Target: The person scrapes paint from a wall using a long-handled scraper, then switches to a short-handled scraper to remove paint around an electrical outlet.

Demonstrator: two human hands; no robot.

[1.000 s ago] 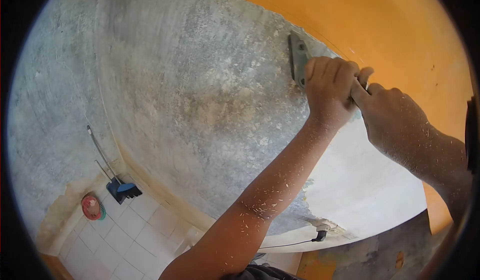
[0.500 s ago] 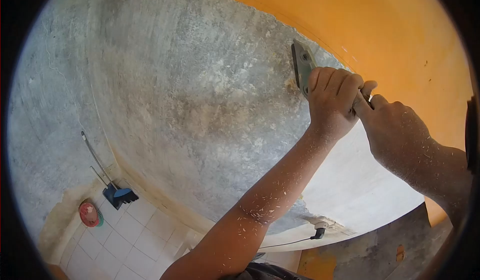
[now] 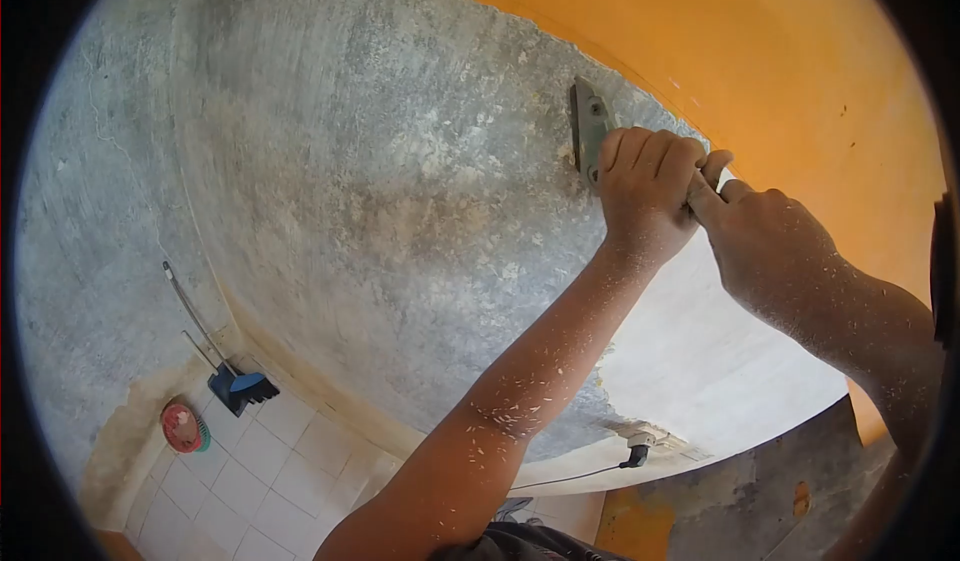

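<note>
A wide-bladed scraper (image 3: 597, 113) lies with its dark edge against a bare grey wall (image 3: 420, 151), close below the ragged border of orange paint (image 3: 740, 51). My left hand (image 3: 648, 186) is closed round it just behind the head. Farther back, my right hand (image 3: 772, 246) wraps the handle, its fingers nearly meeting the left. Most of the handle is hidden by both hands. Pale flakes dot my two forearms. White paint (image 3: 710, 351) covers the wall below my hands.
A black plug (image 3: 637, 455) with a cable sits in a wall socket low down. In the lower left corner, a blue broom (image 3: 250, 385) and dustpan stand by a red basket-like container (image 3: 183, 429) on white floor tiles (image 3: 260, 451).
Both hands and the scraper have shifted slightly left along the wall. The hold on the scraper looks the same.
</note>
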